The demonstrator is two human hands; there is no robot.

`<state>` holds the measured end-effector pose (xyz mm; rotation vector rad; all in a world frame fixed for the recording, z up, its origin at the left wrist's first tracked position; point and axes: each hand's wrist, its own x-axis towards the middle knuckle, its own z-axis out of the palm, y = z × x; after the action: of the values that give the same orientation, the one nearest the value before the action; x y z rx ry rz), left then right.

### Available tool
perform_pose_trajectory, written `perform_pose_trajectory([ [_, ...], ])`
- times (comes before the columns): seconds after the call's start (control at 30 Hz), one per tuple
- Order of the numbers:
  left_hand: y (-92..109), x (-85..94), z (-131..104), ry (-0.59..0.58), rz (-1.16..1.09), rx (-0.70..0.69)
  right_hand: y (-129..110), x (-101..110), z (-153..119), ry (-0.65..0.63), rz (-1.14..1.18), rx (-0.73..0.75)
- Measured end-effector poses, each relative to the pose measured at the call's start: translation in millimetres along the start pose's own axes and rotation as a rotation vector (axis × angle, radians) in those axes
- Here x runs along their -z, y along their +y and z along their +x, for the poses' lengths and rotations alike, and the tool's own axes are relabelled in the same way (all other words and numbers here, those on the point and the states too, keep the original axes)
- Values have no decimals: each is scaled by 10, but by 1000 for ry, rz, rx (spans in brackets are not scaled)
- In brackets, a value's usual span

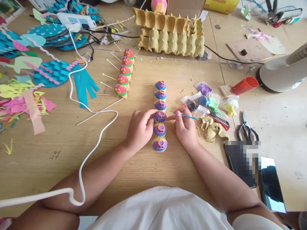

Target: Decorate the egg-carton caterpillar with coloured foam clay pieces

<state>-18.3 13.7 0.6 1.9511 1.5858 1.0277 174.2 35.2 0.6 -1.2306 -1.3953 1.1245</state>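
A strip of egg-carton cups [160,130] lies lengthwise in front of me, its bumps covered in purple clay with blue rims, orange rings and small faces. My left hand [139,129] is closed against the strip's left side, with index finger and thumb at the middle cups. On the other side, my right hand [185,129] grips a thin blue clay tool [191,117] between thumb and fingers. Its pale tip points left toward the strip, and my right index finger reaches to the cup's edge. Farther back stands a second strip [123,80] with red and green bumps and green-tipped sticks.
Bags of coloured clay [203,100], a red utility knife [219,121], torn carton scraps [210,131] and scissors [247,129] lie right. Egg cartons [176,41] stand at the back. A white cable [100,134] crosses the left side near paper scraps [21,105]. Two phones [241,163] lie lower right.
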Motion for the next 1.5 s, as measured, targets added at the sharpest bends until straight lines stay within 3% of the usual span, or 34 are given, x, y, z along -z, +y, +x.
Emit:
perform_pose_trajectory([
  [0.23, -15, -12, -7, 43, 89, -34, 15, 48, -22, -19, -232, 62],
  [0.5, 116, 33, -44, 163, 35, -167, 0, 49, 23, 53, 117, 76],
  [0.6, 124, 34, -54, 173, 45, -163, -4, 83, 42, 43, -145, 182],
  [0.67, 115, 28, -55, 181, 51, -147, -18, 106, 40, -25, -446, 249],
  [0.77, 101, 19, -48, 190, 35, -135, -50, 111, 9, -154, -837, 236],
  [0.93, 91, 13, -43, 187, -8, -114, -87, 77, -58, -173, -1033, 233],
  [1.03, 94, 14, -46, 193, -9, -129, -75, 67, -54, -114, -839, 236],
  [1.1, 103, 18, -47, 194, -11, -152, -56, 64, -23, -15, -519, 210],
  [1.23, 126, 31, -50, 162, -38, -165, -33, 81, 81, 78, 270, -49],
  [1.3, 135, 39, -54, 161, -56, -192, -52, 101, 120, 61, 513, -171],
  [1.5, 152, 45, -64, 175, 24, -275, -286, 63, 36, -75, 723, -224],
])
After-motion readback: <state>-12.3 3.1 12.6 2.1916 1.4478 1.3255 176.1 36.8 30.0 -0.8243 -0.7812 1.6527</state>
